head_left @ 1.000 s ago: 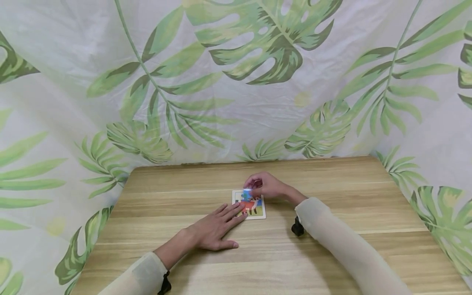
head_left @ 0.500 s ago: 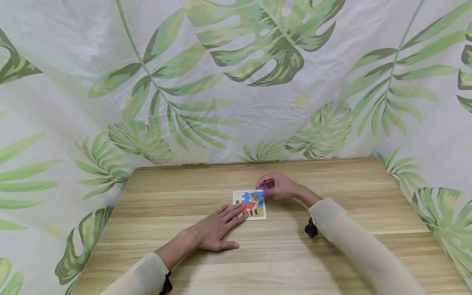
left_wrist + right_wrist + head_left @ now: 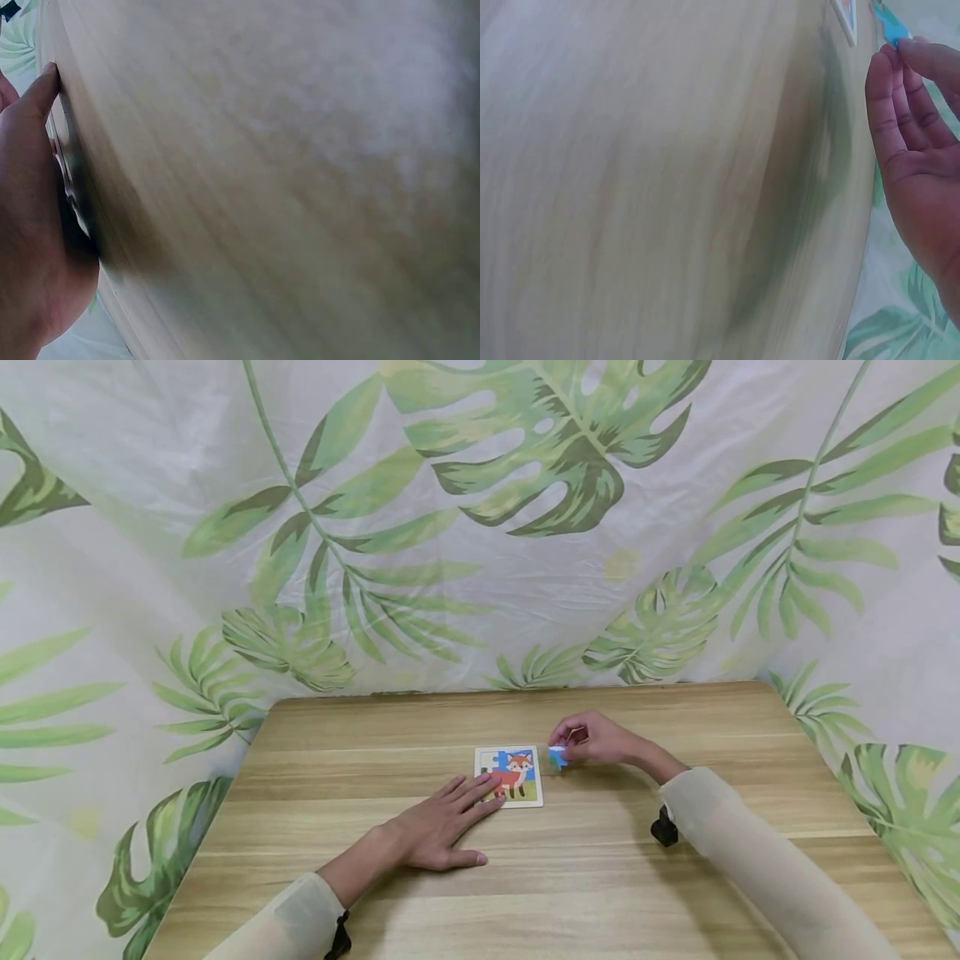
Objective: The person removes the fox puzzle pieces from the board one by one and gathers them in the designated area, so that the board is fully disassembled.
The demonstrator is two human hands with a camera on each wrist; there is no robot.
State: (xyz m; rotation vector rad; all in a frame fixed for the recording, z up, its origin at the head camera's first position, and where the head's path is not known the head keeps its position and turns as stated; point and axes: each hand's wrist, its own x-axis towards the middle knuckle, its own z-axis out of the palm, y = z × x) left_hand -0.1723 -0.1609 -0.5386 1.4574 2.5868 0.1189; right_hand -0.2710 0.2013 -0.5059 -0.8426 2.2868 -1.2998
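A small square fox jigsaw puzzle (image 3: 519, 774) in a white frame lies near the middle of the table. Its upper left corner shows a pale gap where no piece sits. My left hand (image 3: 442, 827) lies flat with straight fingers, the fingertips resting on the puzzle's left part and hiding some of it. Just right of the frame, my right hand (image 3: 600, 741) pinches a blue and green puzzle piece (image 3: 557, 756) between thumb and fingers. In the right wrist view that puzzle piece (image 3: 892, 28) stands out from the fingertips, above the tabletop.
The wooden table (image 3: 480, 902) has rounded far corners. Behind it and along both sides hangs a leaf-print cloth (image 3: 450, 527), meeting the table's far edge. Black wrist devices, such as the one under the right sleeve (image 3: 664, 827), hang beneath both forearms.
My right hand has moved right, carrying the puzzle piece from over the puzzle's top to beside the frame. The fox's head is now uncovered. My left hand has stayed in place.
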